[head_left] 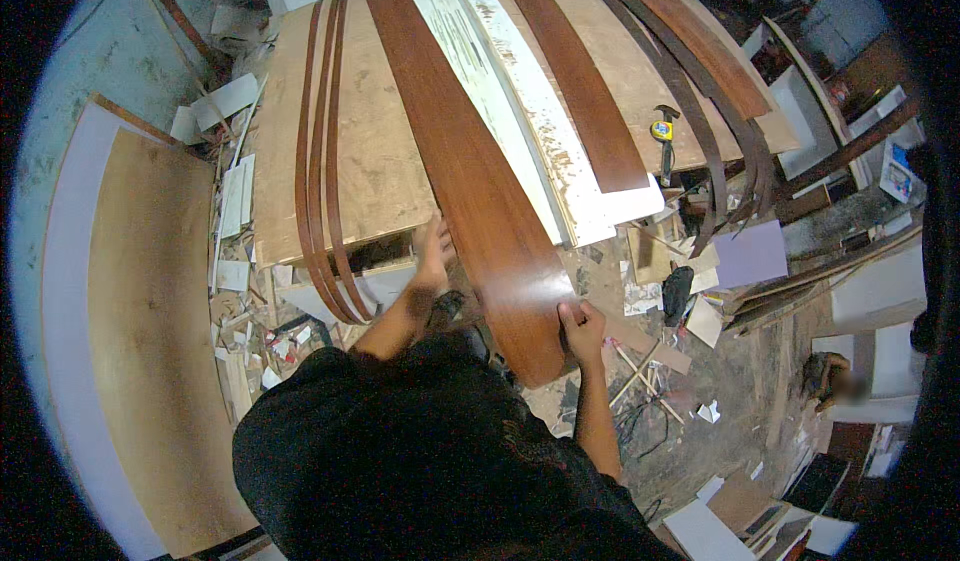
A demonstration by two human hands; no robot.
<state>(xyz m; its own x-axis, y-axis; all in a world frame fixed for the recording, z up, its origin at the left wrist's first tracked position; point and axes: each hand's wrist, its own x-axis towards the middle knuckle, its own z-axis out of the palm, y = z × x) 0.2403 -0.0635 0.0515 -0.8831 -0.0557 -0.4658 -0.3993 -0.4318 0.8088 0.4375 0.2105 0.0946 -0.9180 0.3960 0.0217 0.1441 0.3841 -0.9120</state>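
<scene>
A long strip of brown wood-grain sheet (470,181) runs lengthwise over the plywood worktable (385,161), and its near end sticks out past the front edge towards me. My right hand (582,331) grips the strip's right edge near that end, thumb on top. On the strip's left edge, close to the table front, my left hand (433,253) rests with its fingers stretched out. To the right lie a long white strip (490,91), a worn white board (535,101) and a shorter brown strip (580,91). Several thin brown strips (318,161) hang over the table's front at left.
A yellow tape measure (662,129) and a hammer (668,112) lie towards the table's right. Dark strips (715,131) droop over that side. A large plywood panel (150,331) leans at left. Offcuts and sticks (645,381) litter the floor. Another person (828,379) is at far right.
</scene>
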